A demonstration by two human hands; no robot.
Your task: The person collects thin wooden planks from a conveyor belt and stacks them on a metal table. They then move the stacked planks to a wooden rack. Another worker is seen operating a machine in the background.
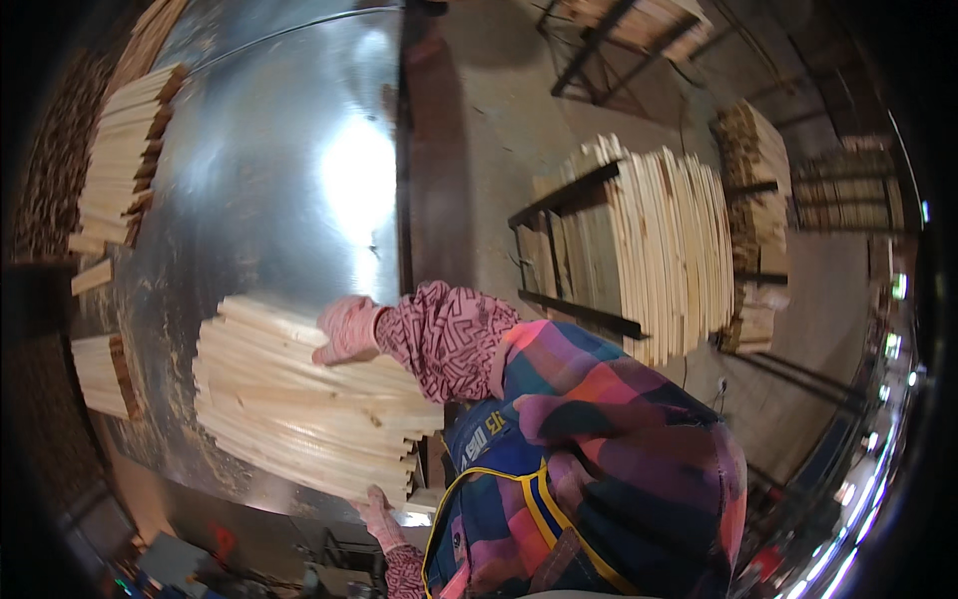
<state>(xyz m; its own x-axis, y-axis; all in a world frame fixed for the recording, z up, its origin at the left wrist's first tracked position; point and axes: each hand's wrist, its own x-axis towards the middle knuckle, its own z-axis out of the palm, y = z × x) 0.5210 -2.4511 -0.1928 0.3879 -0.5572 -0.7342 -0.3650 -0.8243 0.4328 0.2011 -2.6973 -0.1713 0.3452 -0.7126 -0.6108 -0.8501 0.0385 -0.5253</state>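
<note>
A thick bundle of pale wooden slats (299,399) lies on a shiny sheet-metal table (269,170). My right hand (344,329), in a pink glove with a patterned pink sleeve, presses on the bundle's upper side. My left hand (377,511), also gloved in pink, grips the bundle's lower edge near its end. Together the two hands clamp the stack from opposite sides. My plaid shirt and blue apron (559,469) fill the lower right.
More slat stacks lie on the table at the left: a tall one (125,160) and a shorter one (100,374). Beyond the table, a dark metal rack (559,250) holds upright boards (669,250) on the concrete floor. Further timber piles (753,150) stand behind it.
</note>
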